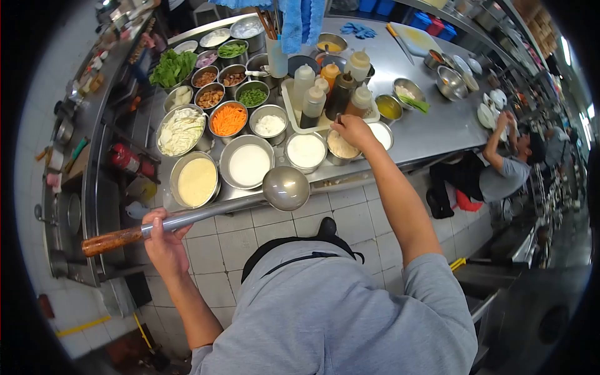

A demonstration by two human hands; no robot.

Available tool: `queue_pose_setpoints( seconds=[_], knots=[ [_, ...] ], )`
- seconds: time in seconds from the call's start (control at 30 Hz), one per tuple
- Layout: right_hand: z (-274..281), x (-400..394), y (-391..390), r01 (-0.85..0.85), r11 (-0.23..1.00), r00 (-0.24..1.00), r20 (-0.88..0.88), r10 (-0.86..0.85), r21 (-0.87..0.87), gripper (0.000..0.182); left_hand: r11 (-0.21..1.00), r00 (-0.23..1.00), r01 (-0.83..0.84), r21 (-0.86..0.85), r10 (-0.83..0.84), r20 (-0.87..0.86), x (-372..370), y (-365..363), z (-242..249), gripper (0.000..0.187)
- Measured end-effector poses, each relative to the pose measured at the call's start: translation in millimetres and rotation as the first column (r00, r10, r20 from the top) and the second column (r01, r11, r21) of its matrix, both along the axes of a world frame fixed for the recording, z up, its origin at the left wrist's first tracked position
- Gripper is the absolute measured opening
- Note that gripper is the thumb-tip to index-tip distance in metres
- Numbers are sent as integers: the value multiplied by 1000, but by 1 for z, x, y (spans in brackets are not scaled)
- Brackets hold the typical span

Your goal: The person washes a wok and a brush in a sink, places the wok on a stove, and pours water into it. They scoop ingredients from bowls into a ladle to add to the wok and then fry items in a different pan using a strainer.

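My left hand (167,242) is closed round the metal shaft of a large ladle (285,187). Its wooden handle end points left, and the round bowl hangs just off the counter's front edge. Over a metal bowl of tan powder (342,147) is my right hand (354,132), fingers closed; a small dark tip shows by them, but what they hold is mostly hidden. Bowls of white powder (305,150) stand on both sides of the tan one. Further left are a bowl of white contents (249,165) and a bowl of pale yellow contents (195,180).
Behind my right hand, a tray (289,103) holds several squeeze bottles (312,103). Shredded carrot (229,119), cabbage (181,132) and chopped greens (252,97) fill metal containers. A knife (400,42) lies beside a cutting board (414,39). Another person (509,169) is at the right.
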State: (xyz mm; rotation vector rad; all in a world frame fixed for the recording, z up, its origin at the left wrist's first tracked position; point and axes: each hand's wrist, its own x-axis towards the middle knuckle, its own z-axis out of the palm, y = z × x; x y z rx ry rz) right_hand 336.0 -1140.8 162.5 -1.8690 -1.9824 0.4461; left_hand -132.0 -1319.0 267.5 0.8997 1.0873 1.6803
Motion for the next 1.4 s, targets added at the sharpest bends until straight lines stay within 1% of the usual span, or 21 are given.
queue_pose_setpoints(
  seconds=[0.1, 0.17, 0.3, 0.37, 0.4, 0.43, 0.5, 0.53, 0.6, 0.63, 0.7, 0.73, 0.8, 0.93, 1.0, 1.03, 1.1, 1.23, 1.3, 1.33, 1.4],
  knots=[
    [41, 16, -28, -96, 995, 990, -102, 98, 26, 26, 994, 993, -112, 1, 112, -37, 27, -13, 7, 20],
    [58, 31, -44, -137, 982, 973, -167, 158, 130, 24, 983, 982, -183, 2, 183, -43, 48, -19, 10, 20],
    [43, 58, -74, -159, 979, 940, -283, 190, 129, 22, 967, 961, -256, 15, 256, -100, 81, -30, 14, 20],
    [20, 72, -83, -171, 956, 922, -304, 241, 239, 23, 957, 953, -286, 45, 289, -94, 96, -30, 15, 20],
    [16, 77, -88, -162, 921, 907, -315, 280, 354, 25, 956, 952, -289, 42, 292, -96, 102, -29, 16, 20],
    [16, 82, -98, -163, 923, 906, -316, 280, 350, 25, 953, 949, -299, 41, 302, -93, 106, -29, 17, 20],
    [24, 83, -122, 5, 868, 881, -414, 232, 496, 24, 950, 946, -309, 36, 311, -91, 113, -27, 19, 21],
    [17, 85, -138, 3, 871, 880, -415, 230, 491, 24, 947, 941, -319, 47, 322, -101, 116, -25, 19, 21],
    [-5, 89, -167, 141, 897, 761, -625, 173, 419, 24, 942, 936, -332, 53, 336, -109, 122, -21, 18, 21],
    [-17, 89, -171, 141, 900, 762, -625, 168, 414, 24, 942, 937, -330, 57, 334, -102, 124, -19, 17, 21],
    [-31, 92, -186, 61, 984, 760, -647, 64, 169, 22, 951, 946, -306, 33, 308, -103, 136, -13, 14, 22],
    [-32, 99, -184, 65, 984, 759, -648, 59, 166, 22, 949, 944, -314, 37, 316, -98, 141, -9, 15, 22],
    [-10, 104, -178, 211, 967, 614, -789, -16, 143, 20, 955, 949, -295, 35, 297, -108, 141, -4, 17, 22],
    [20, 129, -142, 379, 913, 646, -750, -142, 154, 19, 976, 970, -214, 44, 218, -108, 139, 12, 19, 22],
    [25, 136, -126, 297, 949, 845, -493, -208, 107, 19, 979, 974, -196, 65, 202, -106, 138, 21, 20, 22],
    [25, 136, -122, 296, 949, 847, -488, -209, 106, 19, 977, 971, -196, 86, 205, -119, 138, 24, 20, 22],
    [21, 132, -116, 189, 934, 953, -286, -100, 302, 20, 976, 970, -194, 103, 207, -128, 138, 27, 17, 22],
    [10, 120, -112, 172, 938, 960, -263, -91, 300, 19, 973, 968, -222, 64, 228, -104, 135, 29, 16, 21],
    [6, 115, -111, 232, 961, 919, -357, -168, 147, 21, 966, 960, -255, 50, 259, -109, 133, 29, 17, 20],
    [4, 115, -110, 231, 962, 919, -357, -166, 148, 21, 967, 961, -248, 53, 252, -112, 130, 29, 16, 20],
    [-1, 119, -110, 337, 941, 792, -548, -267, 28, 23, 970, 964, -236, 56, 241, -115, 126, 30, 16, 20]
  ],
)
